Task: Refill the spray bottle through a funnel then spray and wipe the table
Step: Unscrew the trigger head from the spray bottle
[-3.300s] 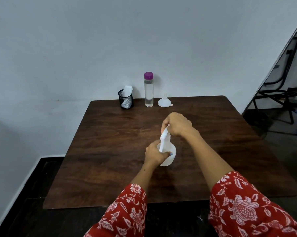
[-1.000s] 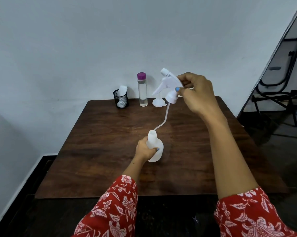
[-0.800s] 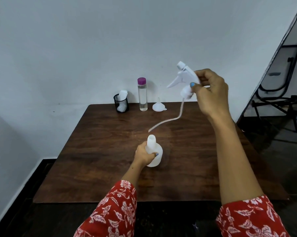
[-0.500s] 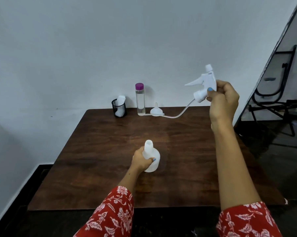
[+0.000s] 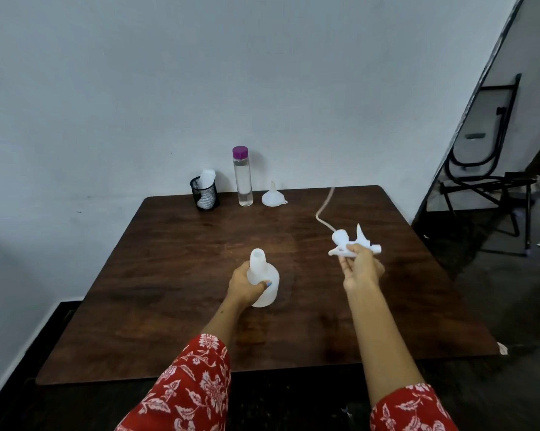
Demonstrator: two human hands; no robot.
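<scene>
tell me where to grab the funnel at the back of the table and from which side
Pinch the narrow spout of the funnel, coming straight down from above. It sits upside down, wide mouth flat on the table and spout pointing up, so the spout is the only slim, exposed part. Its small tab faces right; the clear bottle with the purple cap crowds its left, so approach from the right if angled.
</scene>
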